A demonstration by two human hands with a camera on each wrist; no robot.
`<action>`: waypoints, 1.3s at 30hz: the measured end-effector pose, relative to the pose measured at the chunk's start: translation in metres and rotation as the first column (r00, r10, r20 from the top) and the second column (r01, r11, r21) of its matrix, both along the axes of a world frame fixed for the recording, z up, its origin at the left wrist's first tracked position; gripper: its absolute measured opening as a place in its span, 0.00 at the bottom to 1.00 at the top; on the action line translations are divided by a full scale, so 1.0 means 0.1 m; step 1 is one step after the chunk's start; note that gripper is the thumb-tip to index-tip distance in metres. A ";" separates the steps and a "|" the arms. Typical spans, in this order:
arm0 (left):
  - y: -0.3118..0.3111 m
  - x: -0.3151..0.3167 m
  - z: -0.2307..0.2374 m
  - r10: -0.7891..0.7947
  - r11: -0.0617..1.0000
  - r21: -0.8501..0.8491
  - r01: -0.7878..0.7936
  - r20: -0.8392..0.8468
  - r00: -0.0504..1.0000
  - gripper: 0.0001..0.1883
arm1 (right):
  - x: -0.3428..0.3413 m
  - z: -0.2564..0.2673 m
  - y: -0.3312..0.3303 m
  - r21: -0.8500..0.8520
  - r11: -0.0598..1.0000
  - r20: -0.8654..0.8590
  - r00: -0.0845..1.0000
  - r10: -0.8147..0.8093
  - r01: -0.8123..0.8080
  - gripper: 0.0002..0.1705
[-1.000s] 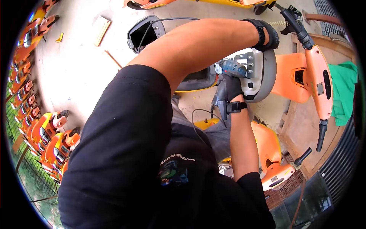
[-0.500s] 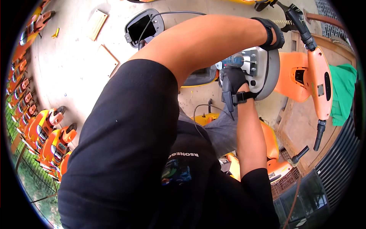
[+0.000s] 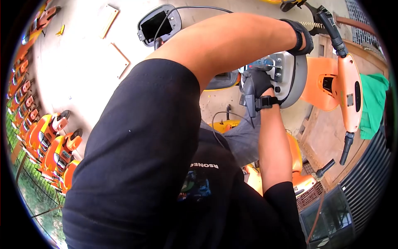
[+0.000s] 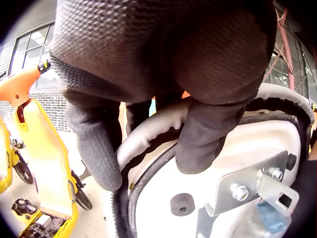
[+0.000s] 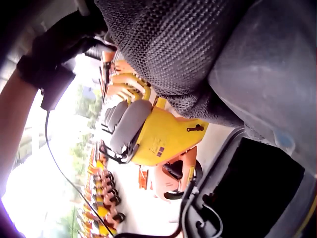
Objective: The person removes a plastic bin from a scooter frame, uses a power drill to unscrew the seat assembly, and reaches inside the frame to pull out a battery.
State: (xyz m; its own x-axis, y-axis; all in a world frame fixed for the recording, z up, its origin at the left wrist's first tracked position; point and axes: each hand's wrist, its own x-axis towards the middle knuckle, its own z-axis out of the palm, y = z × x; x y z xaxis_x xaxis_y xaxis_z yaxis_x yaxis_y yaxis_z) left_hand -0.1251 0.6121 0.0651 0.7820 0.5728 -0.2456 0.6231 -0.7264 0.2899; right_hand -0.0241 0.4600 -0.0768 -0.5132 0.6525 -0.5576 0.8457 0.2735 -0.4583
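Observation:
A scooter seat (image 3: 301, 85) is tipped up, its white underside showing. A metal bracket (image 4: 247, 183) with bolts is fixed to that underside. My gloved left hand (image 4: 158, 54) grips the far edge of the seat, its fingers bent over the grey rim. In the head view the left forearm crosses above the work. Gloved as well, my right hand (image 3: 258, 81) holds a blue power drill (image 3: 260, 63) by its handle. The drill's bit points at the bolts of the bracket. Up close, the right wrist view shows the right-hand glove (image 5: 168, 54) against a dark grey surface.
The scooter's orange front (image 3: 318, 85) and handlebar (image 3: 350, 91) stand just beyond the seat. A grey frame with a black opening (image 3: 159, 25) lies on the floor to the left. Rows of orange scooters (image 3: 54, 149) line the far left. Green cloth (image 3: 373, 103) hangs at right.
The seat and left hand have shifted slightly to the right. My right hand has moved right and a little up with the drill, whose bit now shows at the bracket.

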 end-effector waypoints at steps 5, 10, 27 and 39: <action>-0.08 -0.12 0.09 -0.054 0.999 0.005 0.054 0.038 0.998 0.15 | 0.02 -0.08 -0.09 0.242 0.970 -0.125 0.991 0.044 -0.012 0.05; -0.08 -0.11 0.08 -0.069 0.997 0.034 0.067 0.058 0.996 0.15 | 0.07 -0.10 -0.04 0.097 0.995 -0.007 1.000 0.020 -0.019 0.05; -0.10 -0.04 0.07 -0.095 0.992 0.090 0.087 0.084 0.992 0.12 | -0.06 0.09 -0.04 0.026 0.999 0.125 0.992 0.025 -0.029 0.06; -0.24 -0.10 0.27 -0.088 0.993 0.076 0.086 0.030 0.996 0.15 | -0.01 -0.09 -0.02 0.076 0.997 0.041 0.999 0.009 -0.013 0.07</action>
State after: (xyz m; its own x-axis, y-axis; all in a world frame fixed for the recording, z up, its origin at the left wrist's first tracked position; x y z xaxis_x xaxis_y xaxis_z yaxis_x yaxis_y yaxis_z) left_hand -0.1348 0.5880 0.0922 0.8367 0.5180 -0.1776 0.5475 -0.7978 0.2526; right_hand -0.0254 0.4576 -0.0853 -0.4984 0.6885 -0.5269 0.8600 0.3158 -0.4008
